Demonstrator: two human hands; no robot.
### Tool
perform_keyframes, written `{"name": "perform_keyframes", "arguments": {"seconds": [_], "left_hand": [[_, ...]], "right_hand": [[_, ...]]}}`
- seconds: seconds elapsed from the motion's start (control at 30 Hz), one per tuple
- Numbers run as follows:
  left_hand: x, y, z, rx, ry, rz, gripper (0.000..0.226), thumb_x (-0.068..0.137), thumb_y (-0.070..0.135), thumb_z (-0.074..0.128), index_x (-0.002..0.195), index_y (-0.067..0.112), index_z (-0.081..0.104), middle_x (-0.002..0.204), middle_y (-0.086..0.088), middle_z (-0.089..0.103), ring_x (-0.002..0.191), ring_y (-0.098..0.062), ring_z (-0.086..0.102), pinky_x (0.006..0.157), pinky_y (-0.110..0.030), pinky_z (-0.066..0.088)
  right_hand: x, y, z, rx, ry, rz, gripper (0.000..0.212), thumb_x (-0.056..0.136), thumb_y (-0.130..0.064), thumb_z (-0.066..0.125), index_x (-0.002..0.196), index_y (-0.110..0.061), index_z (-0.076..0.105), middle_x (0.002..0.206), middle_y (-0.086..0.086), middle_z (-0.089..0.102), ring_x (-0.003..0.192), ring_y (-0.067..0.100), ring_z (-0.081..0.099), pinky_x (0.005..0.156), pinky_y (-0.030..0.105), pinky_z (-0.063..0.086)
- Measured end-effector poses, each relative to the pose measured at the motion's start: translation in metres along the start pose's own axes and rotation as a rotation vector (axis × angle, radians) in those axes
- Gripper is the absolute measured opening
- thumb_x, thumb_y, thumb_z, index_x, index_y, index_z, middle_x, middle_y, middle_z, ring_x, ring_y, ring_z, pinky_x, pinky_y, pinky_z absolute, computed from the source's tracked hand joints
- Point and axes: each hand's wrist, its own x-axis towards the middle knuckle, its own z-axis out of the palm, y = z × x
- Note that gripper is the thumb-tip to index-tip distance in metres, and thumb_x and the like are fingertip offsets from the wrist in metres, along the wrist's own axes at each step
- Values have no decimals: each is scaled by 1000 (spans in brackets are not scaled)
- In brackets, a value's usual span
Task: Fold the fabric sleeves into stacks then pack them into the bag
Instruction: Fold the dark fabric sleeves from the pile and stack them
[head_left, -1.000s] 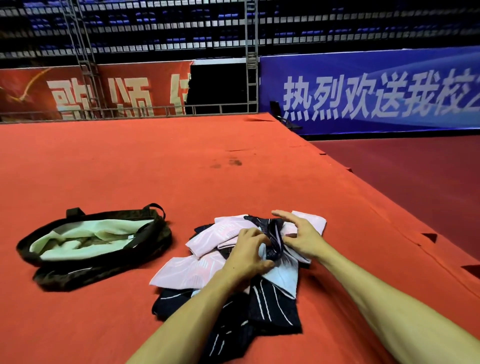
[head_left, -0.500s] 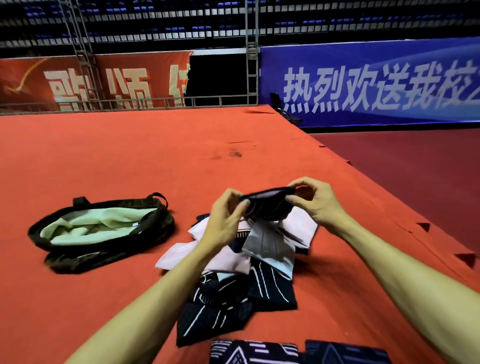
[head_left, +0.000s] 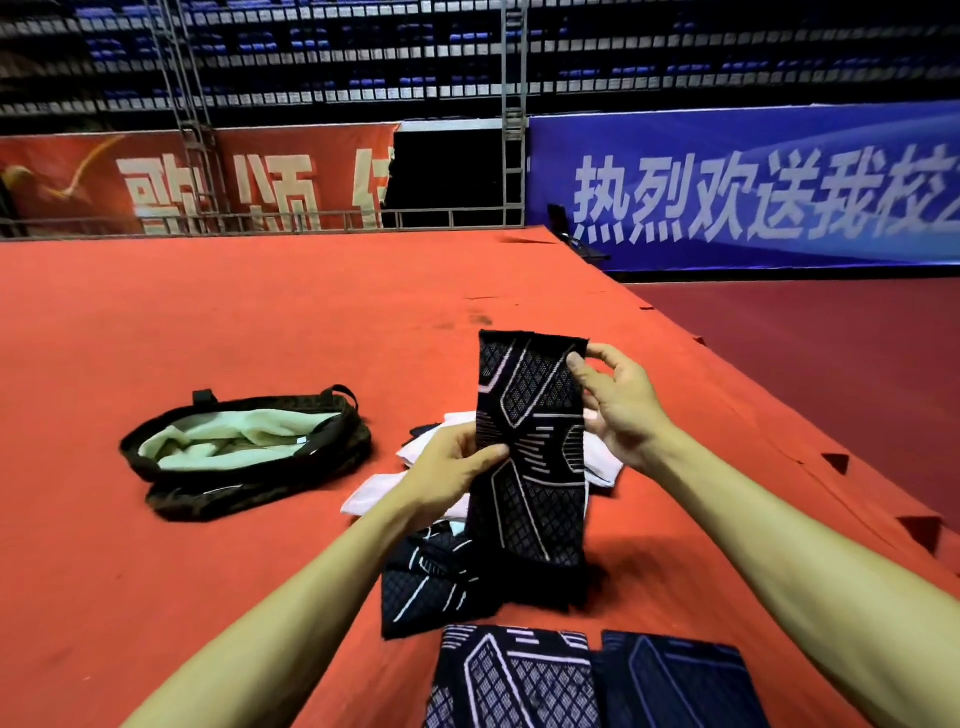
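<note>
Sleeve (head_left: 535, 499): left hand (head_left: 447, 467), right hand (head_left: 623, 410) (pinch)

One black sleeve (head_left: 530, 457), white line pattern, held upright and unfolded above the pile (head_left: 431, 582) of pink and black sleeves. Two folded sleeves (head_left: 514, 675) lie flat, side by side, nearest. Dark bag (head_left: 249, 488), pale green lining, lies open left of the pile.
</note>
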Motion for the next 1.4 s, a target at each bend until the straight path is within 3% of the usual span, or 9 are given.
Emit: {"name": "perform_keyframes", "arguments": {"seconds": [0.13,0.23,0.47,0.67,0.87,0.97,1.07,1.3,1.4], "left_hand": [[-8,4,6,-143,54,-37,21,88,10,59,107,4,66,106,-14,70,96,-26,65,92,-41,52],[-14,-5,10,-224,96,-117,19,94,4,52,108,1,64,103,-15,71,89,-24,68,83,-37,57],[-23,-42,3,-246,242,-462,19,97,3,48,91,5,66,79,-9,73,65,-17,68,65,-30,58],[-12,-50,-14,-167,331,-432,19,95,-1,49,84,14,54,52,4,59,35,-2,43,37,-13,29],[7,-43,-34,62,367,-315,13,91,-6,56,87,7,56,77,-9,64,59,-14,61,51,-20,50],[16,-48,-44,84,436,-357,6,91,-5,57,93,1,55,76,-13,63,51,-11,62,44,-18,48],[27,-51,-51,47,469,-341,4,91,-2,58,95,0,59,84,-16,65,63,-22,63,56,-30,57],[61,-51,-48,-42,378,-200,32,87,6,66,118,2,59,111,-11,66,98,-24,66,84,-30,56],[69,-63,-53,88,300,-246,44,84,12,71,125,5,56,118,-9,65,105,-22,64,91,-35,54]], "right_hand": [[-24,36,-15,-97,-97,248,47,84,-13,70,122,-29,47,102,7,73,86,22,69,70,41,59],[-35,68,-18,-31,-42,320,59,78,-2,72,129,-17,47,107,15,71,91,31,69,80,54,56],[-37,98,-17,-189,29,436,42,85,5,65,118,-17,53,82,6,70,43,8,59,43,19,43],[-20,105,-22,-174,93,332,41,83,16,59,117,-5,54,90,11,67,57,15,65,43,22,49],[4,105,-31,-253,94,228,50,77,16,67,121,-5,52,102,22,64,79,27,64,70,37,58],[13,119,-35,-246,171,368,52,81,11,66,125,-5,45,74,17,56,55,18,49,44,24,41],[22,133,-41,-207,213,400,46,84,0,67,125,-4,47,71,10,54,49,13,46,40,21,38],[44,135,-38,-139,226,162,45,87,-17,69,129,-16,52,108,9,65,93,20,64,67,25,53],[52,147,-35,-188,208,130,49,84,-15,72,129,-20,53,115,10,62,111,25,60,85,40,54]]}}
